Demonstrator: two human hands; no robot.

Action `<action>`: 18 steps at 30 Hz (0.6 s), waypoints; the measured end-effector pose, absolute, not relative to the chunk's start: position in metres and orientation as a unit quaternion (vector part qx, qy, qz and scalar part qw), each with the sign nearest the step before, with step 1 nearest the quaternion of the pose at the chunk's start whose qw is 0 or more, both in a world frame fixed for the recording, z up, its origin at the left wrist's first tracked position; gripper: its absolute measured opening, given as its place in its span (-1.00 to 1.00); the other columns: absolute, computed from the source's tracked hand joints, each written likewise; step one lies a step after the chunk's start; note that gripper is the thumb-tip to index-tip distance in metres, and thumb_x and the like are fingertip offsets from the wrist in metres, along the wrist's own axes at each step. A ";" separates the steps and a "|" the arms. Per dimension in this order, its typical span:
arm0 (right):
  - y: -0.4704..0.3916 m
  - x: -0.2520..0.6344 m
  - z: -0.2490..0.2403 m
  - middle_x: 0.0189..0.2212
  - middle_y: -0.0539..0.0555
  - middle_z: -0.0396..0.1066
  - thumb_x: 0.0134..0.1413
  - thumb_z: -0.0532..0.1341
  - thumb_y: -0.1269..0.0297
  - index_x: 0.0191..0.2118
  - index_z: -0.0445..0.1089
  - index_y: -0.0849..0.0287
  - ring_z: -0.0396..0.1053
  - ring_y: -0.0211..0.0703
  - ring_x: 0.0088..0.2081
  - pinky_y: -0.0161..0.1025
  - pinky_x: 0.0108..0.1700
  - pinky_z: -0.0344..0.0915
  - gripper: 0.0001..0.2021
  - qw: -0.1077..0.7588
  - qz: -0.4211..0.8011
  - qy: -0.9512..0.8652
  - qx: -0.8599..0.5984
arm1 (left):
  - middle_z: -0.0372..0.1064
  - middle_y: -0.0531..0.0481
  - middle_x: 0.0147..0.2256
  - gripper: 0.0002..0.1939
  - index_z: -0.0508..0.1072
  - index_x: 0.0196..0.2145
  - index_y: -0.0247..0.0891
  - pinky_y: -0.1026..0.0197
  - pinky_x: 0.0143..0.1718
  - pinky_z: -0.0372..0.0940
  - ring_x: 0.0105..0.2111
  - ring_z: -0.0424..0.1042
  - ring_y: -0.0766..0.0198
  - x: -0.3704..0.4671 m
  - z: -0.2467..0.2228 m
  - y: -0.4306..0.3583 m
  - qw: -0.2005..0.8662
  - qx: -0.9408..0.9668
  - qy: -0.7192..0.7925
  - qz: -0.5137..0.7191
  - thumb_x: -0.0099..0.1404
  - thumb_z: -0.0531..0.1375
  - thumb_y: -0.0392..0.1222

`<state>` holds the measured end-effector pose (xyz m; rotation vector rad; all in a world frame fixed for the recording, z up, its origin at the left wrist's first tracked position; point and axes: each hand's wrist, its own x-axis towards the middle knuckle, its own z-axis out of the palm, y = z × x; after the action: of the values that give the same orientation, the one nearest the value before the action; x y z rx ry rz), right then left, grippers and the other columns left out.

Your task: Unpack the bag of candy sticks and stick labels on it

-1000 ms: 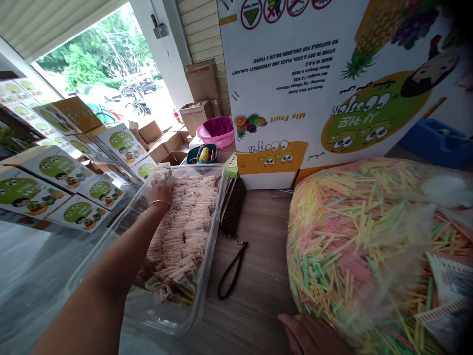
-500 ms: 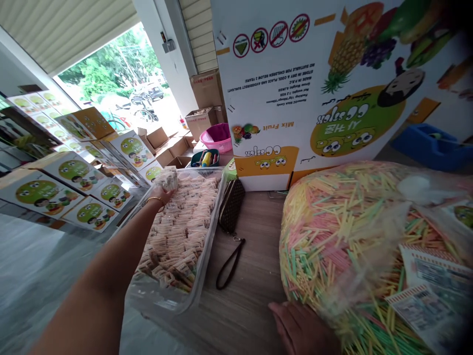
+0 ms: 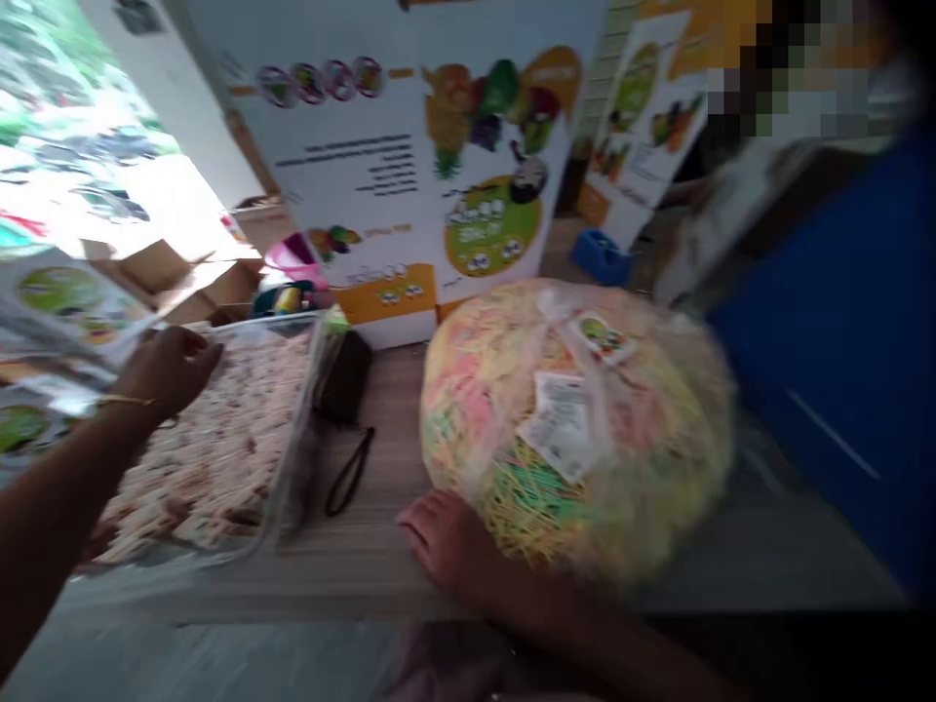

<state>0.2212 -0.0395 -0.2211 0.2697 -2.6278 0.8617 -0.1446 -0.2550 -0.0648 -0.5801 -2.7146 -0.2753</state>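
Note:
My left hand, with a thin gold bracelet at its wrist, hovers over the back left corner of a clear plastic tub. Its fingers are loosely bent and apart, and I see nothing in them. Rows of small pale striped packets fill the tub. My right hand rests on the wooden tabletop, fingers lying loosely with nothing under them that I can see. Right beside it bulges a large clear bag of thin pastel sticks in pink, yellow and green. Printed wrappers lie on the bag.
A dark brown wallet with a wrist strap lies right of the tub. Behind stands a big white printed carton. A blue tape dispenser is further back. At right is a person in blue clothing. Open cartons stand at back left.
My view has swung right, bringing the whole bag and the person in blue into sight. My left hand has lifted off the packets at the tub's back corner. My right hand stays beside the bag.

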 end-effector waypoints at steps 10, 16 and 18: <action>0.026 0.308 -0.176 -0.19 0.10 0.53 0.44 0.07 0.28 -0.05 0.46 0.23 0.39 -0.13 -0.13 -0.13 0.02 0.19 -0.76 0.184 0.223 -0.954 0.078 | 0.47 -0.04 -0.17 -0.89 0.42 -0.21 -0.06 -0.07 -0.10 0.44 -0.19 0.50 0.09 0.105 -0.116 -0.130 0.160 -0.620 -0.725 -0.253 0.41 0.15 -0.03; 0.105 0.334 -0.169 -0.31 0.12 0.47 0.47 0.01 0.25 -0.25 0.42 0.21 0.38 -0.10 -0.21 -0.17 -0.10 0.20 -0.70 0.175 0.163 -0.968 -0.079 | 0.52 -0.13 -0.03 -0.78 0.44 0.00 -0.14 -0.13 0.23 0.30 0.14 0.44 0.04 0.211 -0.201 -0.133 0.069 -0.651 -0.702 -0.280 0.41 0.19 -0.21; 0.122 0.338 -0.170 -0.29 0.12 0.45 0.46 0.03 0.25 -0.24 0.40 0.21 0.37 -0.12 -0.24 -0.20 -0.15 0.20 -0.73 0.173 0.166 -0.958 -0.158 | 0.50 -0.15 0.04 -0.71 0.41 0.07 -0.14 -0.18 0.29 0.21 0.21 0.38 0.01 0.234 -0.218 -0.135 0.072 -0.627 -0.725 -0.277 0.41 0.20 -0.21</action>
<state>0.3384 0.1216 -0.1697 -0.4484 -2.7179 0.4706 0.2338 -0.1346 -0.2177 -1.8838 -2.1785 -0.8321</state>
